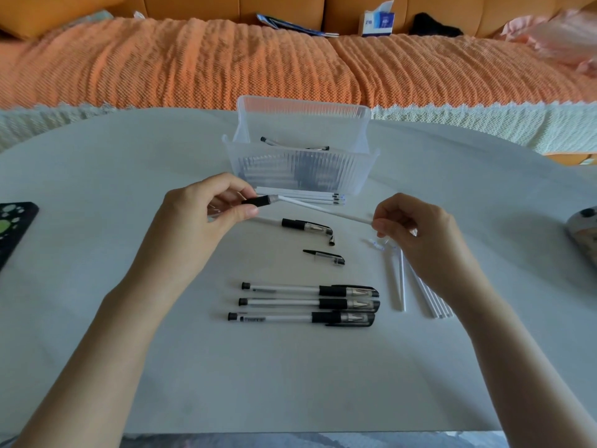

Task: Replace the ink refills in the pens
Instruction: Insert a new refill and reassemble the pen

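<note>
The white refill [323,210] runs between the two hands, from 10 to 4 o'clock. The left hand [206,208] pinches the pen [258,201] at its black grip. The right hand [416,227] pinches the refill's other end (other fingers curled). The bin [300,169] stands near at 12 o'clock, three pens [307,302] lie at 6 o'clock, and the table [290,383] edge is beyond them.

Three pens [307,302] before a bin [300,169], refills [420,286] right, sofa [226,66] behind table [97,176]
</note>
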Available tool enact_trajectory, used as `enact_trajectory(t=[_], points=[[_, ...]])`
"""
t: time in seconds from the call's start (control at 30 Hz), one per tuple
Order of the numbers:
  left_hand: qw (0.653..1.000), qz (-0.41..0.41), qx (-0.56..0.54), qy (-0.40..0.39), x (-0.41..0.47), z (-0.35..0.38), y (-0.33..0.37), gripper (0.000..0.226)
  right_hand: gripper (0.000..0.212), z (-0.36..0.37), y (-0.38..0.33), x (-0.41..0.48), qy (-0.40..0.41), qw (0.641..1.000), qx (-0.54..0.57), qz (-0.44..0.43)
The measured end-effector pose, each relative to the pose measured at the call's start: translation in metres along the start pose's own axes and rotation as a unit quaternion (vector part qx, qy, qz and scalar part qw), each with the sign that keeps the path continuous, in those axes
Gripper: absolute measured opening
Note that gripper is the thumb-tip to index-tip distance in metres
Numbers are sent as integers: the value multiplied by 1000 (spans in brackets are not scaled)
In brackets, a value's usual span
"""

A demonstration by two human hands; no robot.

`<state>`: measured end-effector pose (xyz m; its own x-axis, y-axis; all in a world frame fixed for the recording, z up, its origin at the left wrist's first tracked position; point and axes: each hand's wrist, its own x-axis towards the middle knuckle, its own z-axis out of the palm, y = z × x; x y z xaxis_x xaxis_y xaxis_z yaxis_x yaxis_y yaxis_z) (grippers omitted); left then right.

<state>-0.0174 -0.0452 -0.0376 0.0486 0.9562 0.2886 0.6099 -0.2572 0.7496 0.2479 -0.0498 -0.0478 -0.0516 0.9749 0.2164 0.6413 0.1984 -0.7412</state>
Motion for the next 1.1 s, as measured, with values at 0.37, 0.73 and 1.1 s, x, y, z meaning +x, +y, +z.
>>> enact_trajectory(t=[0.37,0.73,1.1], points=[[996,23,66,-62,-3,5,3,12,12,3,-11,-2,-16,1000,-6,-10],[987,84,37,-132,-16,35,18,15,7,25,-32,-11,-44,994,96,-9],[992,96,17,-85,-17,37,24,12,11,18,-32,-10,-81,985,149,36]])
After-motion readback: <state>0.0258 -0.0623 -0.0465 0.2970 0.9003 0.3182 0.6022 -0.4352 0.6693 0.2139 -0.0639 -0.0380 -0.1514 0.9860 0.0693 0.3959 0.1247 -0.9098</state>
